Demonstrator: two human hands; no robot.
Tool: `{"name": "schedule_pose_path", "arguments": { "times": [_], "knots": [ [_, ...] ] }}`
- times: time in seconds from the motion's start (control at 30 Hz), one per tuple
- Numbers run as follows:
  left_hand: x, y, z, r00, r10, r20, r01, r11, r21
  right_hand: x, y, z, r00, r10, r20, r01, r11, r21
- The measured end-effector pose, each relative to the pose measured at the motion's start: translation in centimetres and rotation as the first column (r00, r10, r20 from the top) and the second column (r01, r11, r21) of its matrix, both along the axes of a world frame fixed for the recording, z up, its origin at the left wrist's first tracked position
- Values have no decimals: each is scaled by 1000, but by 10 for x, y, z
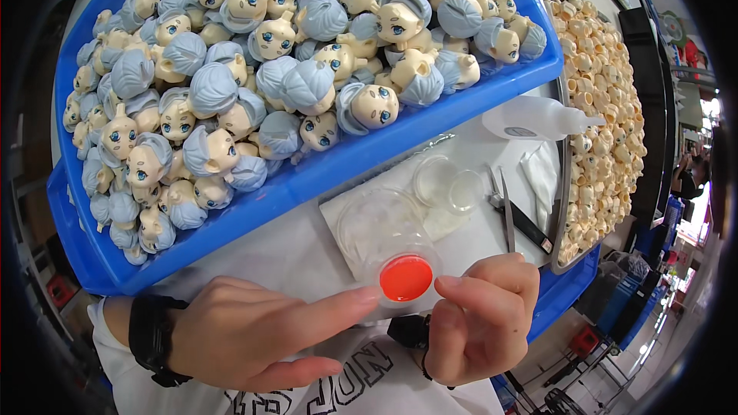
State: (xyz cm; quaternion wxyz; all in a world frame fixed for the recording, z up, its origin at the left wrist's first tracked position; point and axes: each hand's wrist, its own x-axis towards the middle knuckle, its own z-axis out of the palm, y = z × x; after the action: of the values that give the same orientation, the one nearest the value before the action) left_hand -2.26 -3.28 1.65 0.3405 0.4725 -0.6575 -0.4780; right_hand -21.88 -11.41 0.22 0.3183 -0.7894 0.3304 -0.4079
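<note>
Red disc point(406, 277), near end of clear plastic jar point(384, 223): between the hands. Left hand point(254, 332): half open, index finger extended just beside the disc, nothing visibly held. Right hand point(486, 315): fingers curled; contents, cannot tell. Blue tray point(307, 197) beyond: blue-haired doll heads point(373, 107), heaped.

- White tabletop point(296, 234): spreading before you, carrying the pieces below.
- Large blue tray point(430, 119): occupying its far and left portion.
- Pale pad point(335, 223): lying nearer you, beneath a red-topped clear jar point(393, 240).
- White squeeze bottle point(526, 117): resting beyond, to your right.
- Metal tweezers point(508, 219), black-handled cutter point(530, 229): lying together, right of the pad.
- White cloth point(541, 180): lying just beside them.
</note>
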Motion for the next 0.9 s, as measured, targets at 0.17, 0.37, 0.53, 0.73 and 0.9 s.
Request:
{"name": "schedule_pose_path", "arguments": {
  "times": [0.17,0.37,0.53,0.73,0.9],
  "knots": [
    [1,-2,1,1000,-12,1,12,1000,16,-4,0,-2,999,10,-53,-12,999,-32],
    [2,-3,2,999,-39,0,39,999,34,-5,0,-2,997,14,-70,-17,999,-38],
    [2,-4,2,999,-40,-4,40,999,29,-4,1,-3,998,11,-65,-13,999,-41],
    [3,-2,2,999,-24,-29,25,999,27,-4,0,-2,998,22,-62,-26,998,-60],
    [3,0,2,996,11,-84,-8,999,36,-11,-2,-2,998,35,-46,-39,994,-103]
  ]
}}
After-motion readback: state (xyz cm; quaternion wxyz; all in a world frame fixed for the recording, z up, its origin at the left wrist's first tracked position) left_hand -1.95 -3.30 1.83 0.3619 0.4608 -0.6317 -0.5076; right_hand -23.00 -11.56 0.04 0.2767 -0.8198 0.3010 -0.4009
